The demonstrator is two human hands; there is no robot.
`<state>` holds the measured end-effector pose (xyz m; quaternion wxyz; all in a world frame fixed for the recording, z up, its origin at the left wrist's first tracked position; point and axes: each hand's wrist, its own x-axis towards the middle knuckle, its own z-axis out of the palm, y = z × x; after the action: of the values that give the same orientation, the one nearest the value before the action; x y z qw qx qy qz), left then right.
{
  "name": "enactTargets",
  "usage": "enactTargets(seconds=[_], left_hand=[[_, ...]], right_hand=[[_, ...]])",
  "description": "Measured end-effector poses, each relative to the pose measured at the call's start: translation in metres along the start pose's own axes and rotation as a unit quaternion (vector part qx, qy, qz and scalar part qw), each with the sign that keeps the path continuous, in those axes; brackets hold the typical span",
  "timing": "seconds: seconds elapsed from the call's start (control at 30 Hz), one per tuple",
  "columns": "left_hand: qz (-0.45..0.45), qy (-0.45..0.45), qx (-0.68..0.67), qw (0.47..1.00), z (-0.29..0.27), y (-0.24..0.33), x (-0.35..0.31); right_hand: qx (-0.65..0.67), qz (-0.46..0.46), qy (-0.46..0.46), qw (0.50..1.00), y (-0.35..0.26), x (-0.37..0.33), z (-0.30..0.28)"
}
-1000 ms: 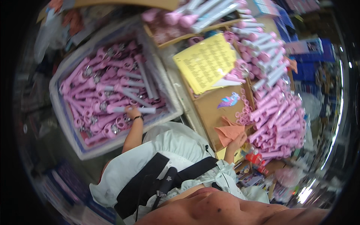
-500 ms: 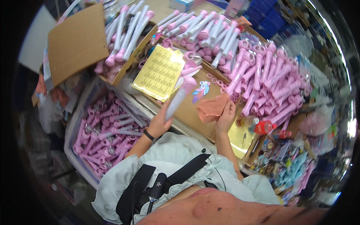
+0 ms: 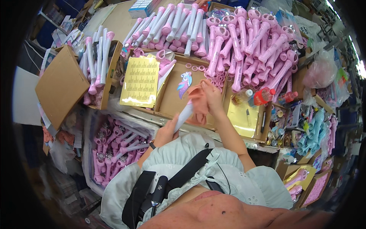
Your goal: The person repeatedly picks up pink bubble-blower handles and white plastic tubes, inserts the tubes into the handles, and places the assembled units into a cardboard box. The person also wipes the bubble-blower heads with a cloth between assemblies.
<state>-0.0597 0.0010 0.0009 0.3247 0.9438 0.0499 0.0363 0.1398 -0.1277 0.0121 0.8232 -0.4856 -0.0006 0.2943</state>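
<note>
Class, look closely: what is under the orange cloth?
A pale tube, gripped in the left hand, runs under the orange cloth, which the right hand holds. The tube's far end is covered and cannot be seen.

At 3 o'clock from the middle of the view lies a dark pen (image 3: 263,122). Between 2 and 3 o'clock are a red-capped bottle (image 3: 262,97) just beside a white-capped bottle (image 3: 241,98) and, farther out, a translucent plastic bag (image 3: 320,74). A brown cardboard piece (image 3: 62,88) shows between 9 and 10 o'clock, a blue-and-white box (image 3: 142,8) just past 11
</note>
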Motion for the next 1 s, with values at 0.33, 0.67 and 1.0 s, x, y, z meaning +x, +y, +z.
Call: enactTargets(seconds=[0.33,0.67,1.0], left_hand=[[-0.036,-0.162,-0.276,0.947,-0.005,-0.018,-0.012],[0.016,-0.128,-0.334,0.934,-0.018,0.003,0.022],[-0.001,-0.056,-0.291,0.955,-0.012,0.011,0.035]], right_hand=[[0.226,0.133,-0.250,0.932,0.039,-0.004,-0.016],[0.255,-0.061,0.057,0.963,0.059,-0.015,0.033],[0.390,0.023,-0.020,0.920,0.043,-0.026,0.028]])
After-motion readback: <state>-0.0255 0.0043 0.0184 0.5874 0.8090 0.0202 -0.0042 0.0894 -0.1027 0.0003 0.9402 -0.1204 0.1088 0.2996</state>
